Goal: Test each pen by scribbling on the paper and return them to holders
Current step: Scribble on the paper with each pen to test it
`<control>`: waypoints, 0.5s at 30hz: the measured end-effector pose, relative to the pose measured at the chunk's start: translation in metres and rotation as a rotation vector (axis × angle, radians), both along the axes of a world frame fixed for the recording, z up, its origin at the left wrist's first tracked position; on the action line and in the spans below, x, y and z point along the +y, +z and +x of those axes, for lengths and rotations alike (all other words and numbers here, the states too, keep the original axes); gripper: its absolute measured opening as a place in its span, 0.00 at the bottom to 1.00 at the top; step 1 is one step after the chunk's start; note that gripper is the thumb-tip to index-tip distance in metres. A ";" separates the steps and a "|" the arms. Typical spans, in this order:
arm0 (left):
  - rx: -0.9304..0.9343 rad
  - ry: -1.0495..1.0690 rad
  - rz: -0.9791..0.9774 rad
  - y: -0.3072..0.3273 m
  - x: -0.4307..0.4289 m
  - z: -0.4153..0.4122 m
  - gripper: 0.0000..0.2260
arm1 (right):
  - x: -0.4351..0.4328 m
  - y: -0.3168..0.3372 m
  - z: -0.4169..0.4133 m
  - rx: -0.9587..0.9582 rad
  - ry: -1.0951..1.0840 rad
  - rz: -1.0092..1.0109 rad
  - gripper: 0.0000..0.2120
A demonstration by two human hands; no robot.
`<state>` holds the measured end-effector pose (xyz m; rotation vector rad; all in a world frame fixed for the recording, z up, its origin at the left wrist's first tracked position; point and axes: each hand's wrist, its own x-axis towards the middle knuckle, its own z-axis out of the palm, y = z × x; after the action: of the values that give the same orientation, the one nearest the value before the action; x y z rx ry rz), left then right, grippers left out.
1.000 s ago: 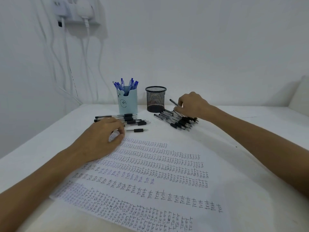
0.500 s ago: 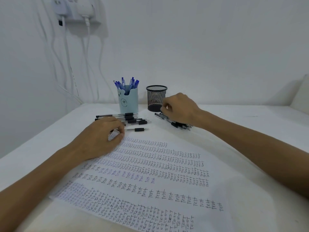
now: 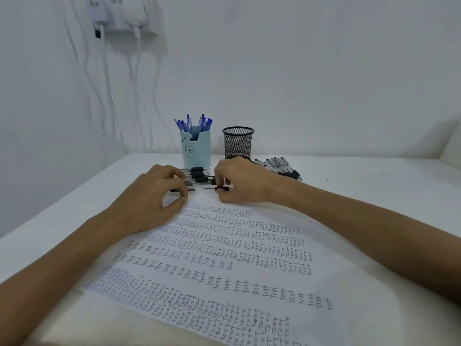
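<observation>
This is a plain writing desk in a room, likely a home or a small office; which of the two cannot be told. A white table [image 3: 374,176] stands against a bare white wall [image 3: 299,71]. At the far left a wall socket [image 3: 119,27] carries plugged-in chargers [image 3: 136,13], and white cables [image 3: 109,96] hang down from them. At the far middle of the table stand a light blue holder [image 3: 195,151] with blue pens [image 3: 192,123] and a black mesh cup [image 3: 238,143]. Black pens [image 3: 279,164] lie loose nearby. A paper [image 3: 249,270] covered in handwritten "TEST" rows fills the near side.

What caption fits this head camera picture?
Right hand pinches a black-gripped clear pen near the pale blue plastic holder.
</observation>
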<state>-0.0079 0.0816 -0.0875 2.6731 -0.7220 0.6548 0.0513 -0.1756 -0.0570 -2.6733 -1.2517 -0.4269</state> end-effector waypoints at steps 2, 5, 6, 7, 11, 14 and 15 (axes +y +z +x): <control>-0.004 0.008 0.021 0.002 0.003 0.000 0.05 | -0.005 0.003 0.001 0.039 -0.048 0.001 0.05; 0.008 0.040 0.044 0.004 0.010 0.001 0.03 | -0.011 0.005 0.002 0.089 -0.069 0.017 0.07; 0.014 0.049 0.046 0.005 0.012 0.002 0.03 | -0.012 0.006 0.003 0.082 -0.077 0.003 0.10; 0.019 0.054 0.046 0.005 0.014 0.002 0.03 | -0.013 0.005 0.003 0.066 -0.086 -0.025 0.12; 0.036 0.080 0.061 0.006 0.019 0.004 0.03 | -0.015 0.004 0.003 -0.011 -0.127 -0.104 0.09; 0.050 0.099 0.056 0.006 0.020 0.004 0.03 | -0.016 0.003 -0.002 -0.036 -0.161 -0.047 0.09; 0.054 0.095 0.050 0.006 0.020 0.003 0.03 | -0.016 0.002 -0.003 -0.033 -0.157 -0.004 0.13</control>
<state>-0.0045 0.1016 -0.0814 2.7733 -0.6079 0.5924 0.0482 -0.1917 -0.0548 -2.7893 -1.0555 -0.4911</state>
